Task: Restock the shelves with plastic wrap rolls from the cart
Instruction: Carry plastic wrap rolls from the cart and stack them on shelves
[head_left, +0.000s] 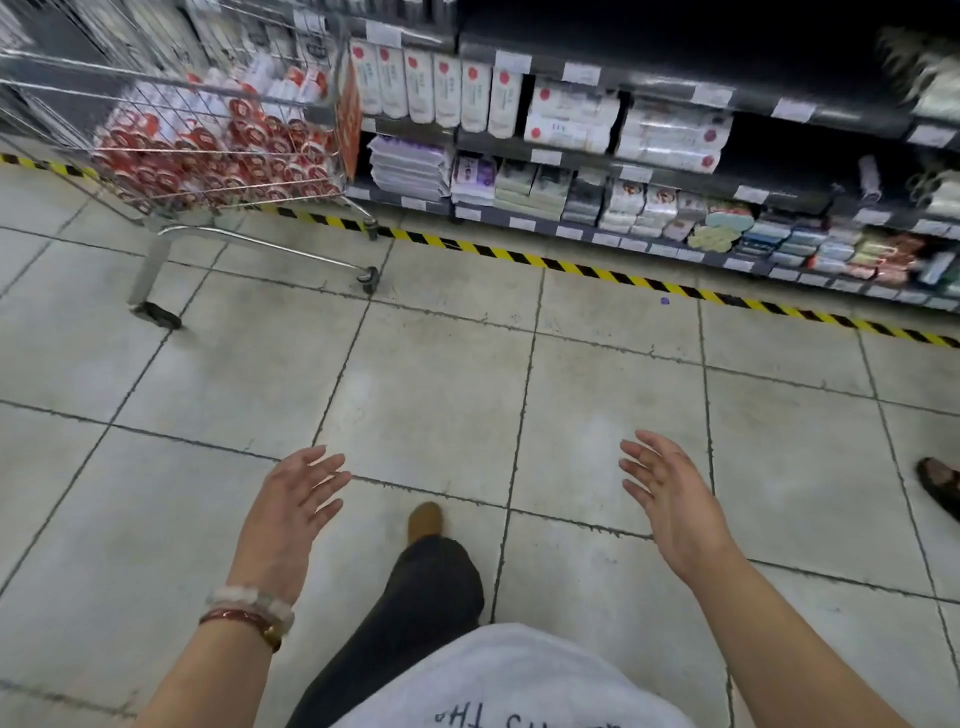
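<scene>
Both hands, left hand (293, 501) and right hand (667, 496), hang spread and empty, well short of the cart (171, 83). Rolls (223, 150), seemingly plastic wrap, fill the cart beside the shelves (597, 156); next comes stepping over and grabbing some

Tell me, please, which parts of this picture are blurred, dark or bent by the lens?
Head view: the far right shelf edge is smeared by motion blur; the upper shelf recess is nearly black; the striped floor tape bows from wide-angle distortion; the tiles show soft glare; both the left hand and right hand look fairly sharp.
</scene>
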